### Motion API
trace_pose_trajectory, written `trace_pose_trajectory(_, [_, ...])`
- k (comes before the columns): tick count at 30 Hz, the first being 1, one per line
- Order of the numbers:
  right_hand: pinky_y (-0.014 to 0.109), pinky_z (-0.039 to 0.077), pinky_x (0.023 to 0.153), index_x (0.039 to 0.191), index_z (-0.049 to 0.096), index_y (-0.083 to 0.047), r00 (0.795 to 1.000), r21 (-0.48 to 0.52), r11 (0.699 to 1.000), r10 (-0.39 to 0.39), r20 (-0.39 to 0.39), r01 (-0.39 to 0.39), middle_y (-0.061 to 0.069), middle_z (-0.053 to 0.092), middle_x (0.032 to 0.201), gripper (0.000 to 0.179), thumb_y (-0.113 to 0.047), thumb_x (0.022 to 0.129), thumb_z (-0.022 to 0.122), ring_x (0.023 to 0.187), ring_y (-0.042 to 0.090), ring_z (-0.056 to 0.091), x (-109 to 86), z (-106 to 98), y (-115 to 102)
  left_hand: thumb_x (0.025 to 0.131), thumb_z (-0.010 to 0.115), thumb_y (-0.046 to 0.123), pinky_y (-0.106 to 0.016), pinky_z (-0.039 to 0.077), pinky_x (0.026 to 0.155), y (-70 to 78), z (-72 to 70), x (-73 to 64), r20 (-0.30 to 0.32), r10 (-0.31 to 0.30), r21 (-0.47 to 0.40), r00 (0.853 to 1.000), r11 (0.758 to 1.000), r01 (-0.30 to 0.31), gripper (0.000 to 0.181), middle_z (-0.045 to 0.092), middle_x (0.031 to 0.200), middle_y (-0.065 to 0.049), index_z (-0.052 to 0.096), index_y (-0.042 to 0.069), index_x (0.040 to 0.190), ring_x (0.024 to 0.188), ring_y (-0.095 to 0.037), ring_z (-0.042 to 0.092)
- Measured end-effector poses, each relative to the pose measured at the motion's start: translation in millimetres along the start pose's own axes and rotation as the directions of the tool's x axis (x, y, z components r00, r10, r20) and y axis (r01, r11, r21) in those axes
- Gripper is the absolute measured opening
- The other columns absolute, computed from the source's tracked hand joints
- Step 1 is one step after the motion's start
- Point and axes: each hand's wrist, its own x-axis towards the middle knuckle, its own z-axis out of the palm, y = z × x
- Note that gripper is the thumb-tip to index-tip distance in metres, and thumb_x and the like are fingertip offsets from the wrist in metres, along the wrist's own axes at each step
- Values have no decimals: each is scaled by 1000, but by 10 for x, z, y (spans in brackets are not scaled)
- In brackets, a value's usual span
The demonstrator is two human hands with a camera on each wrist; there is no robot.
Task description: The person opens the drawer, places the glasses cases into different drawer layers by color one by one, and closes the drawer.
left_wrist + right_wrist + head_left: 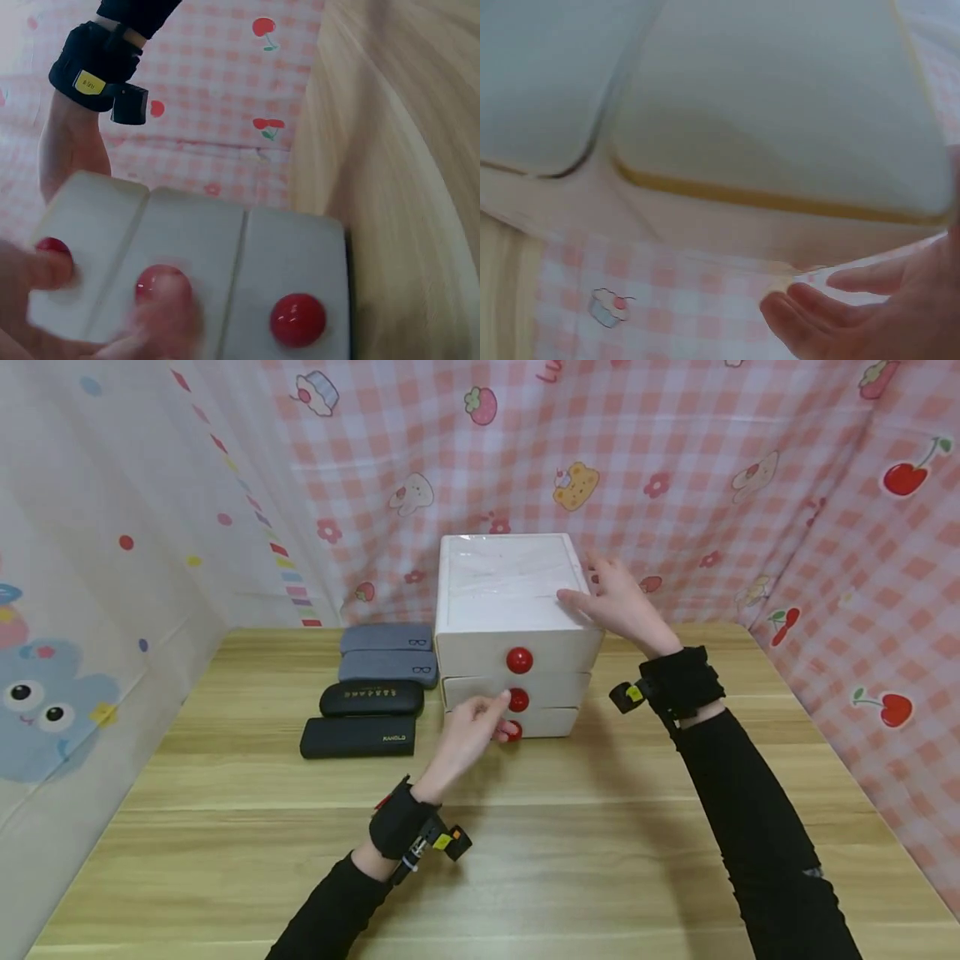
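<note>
A white cabinet (517, 581) with three stacked drawers stands at the back of the table. Each drawer front carries a round red knob; the top knob (519, 660) is fully in sight in the head view. My left hand (467, 731) is in front of the middle and lower knobs, its fingers apart. In the left wrist view, blurred fingers partly cover the middle knob (161, 285); whether they touch it I cannot tell. Over the cabinet's right top edge, my right hand (615, 602) has its fingers loosely spread. Its fingers (802, 311) lie beside the side wall in the right wrist view.
Left of the cabinet lie two grey glasses cases (386, 667), a black rounded case (371, 698) and a black flat case (356, 737). The wooden table (570, 860) extends toward me. Patterned cloth (660, 485) hangs behind and at both sides.
</note>
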Motion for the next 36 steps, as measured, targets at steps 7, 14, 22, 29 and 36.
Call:
trace_pose_trajectory(7, [50, 42, 100, 148, 30, -5, 996, 108, 992, -67, 53, 61, 21, 44, 143, 63, -31, 96, 54, 122, 32, 49, 104, 84, 101, 98, 47, 42, -32, 54, 81, -91, 83, 144, 158, -200, -143, 967, 964, 223, 50, 68, 115, -19, 59, 1, 123, 106, -31, 65])
trace_pose_trajectory(14, [51, 38, 105, 148, 27, -5, 998, 168, 985, -51, 39, 44, 19, 40, 146, 64, -31, 96, 53, 124, 30, 46, 124, 147, 124, 97, 50, 38, -22, 53, 75, -142, 140, 205, 153, -223, -350, 963, 899, 264, 45, 67, 118, -16, 59, 2, 123, 114, -28, 63])
trace_pose_trajectory(22, [50, 32, 110, 149, 24, -5, 998, 240, 970, -56, 30, 47, 20, 37, 148, 63, -27, 97, 52, 127, 31, 43, 132, 177, 154, 95, 55, 36, -20, 51, 69, -100, 221, 194, 181, -298, -495, 937, 796, 349, 42, 65, 121, -17, 57, 5, 124, 116, -29, 61])
trace_pose_trajectory(29, [51, 33, 108, 149, 24, -4, 998, 250, 967, -50, 40, 39, 21, 37, 147, 62, -27, 97, 50, 124, 32, 44, 121, 187, 162, 97, 51, 38, -19, 49, 69, -123, 285, 201, 184, -292, -482, 938, 805, 345, 41, 65, 122, -14, 57, 8, 124, 111, -25, 63])
trace_pose_trajectory(36, [52, 32, 110, 149, 22, -4, 998, 251, 968, -39, 50, 25, 21, 36, 148, 63, -27, 98, 49, 126, 32, 42, 111, 184, 152, 98, 48, 37, -19, 48, 68, -138, 316, 189, 172, -280, -480, 944, 813, 329, 42, 65, 123, -13, 55, 6, 125, 108, -22, 63])
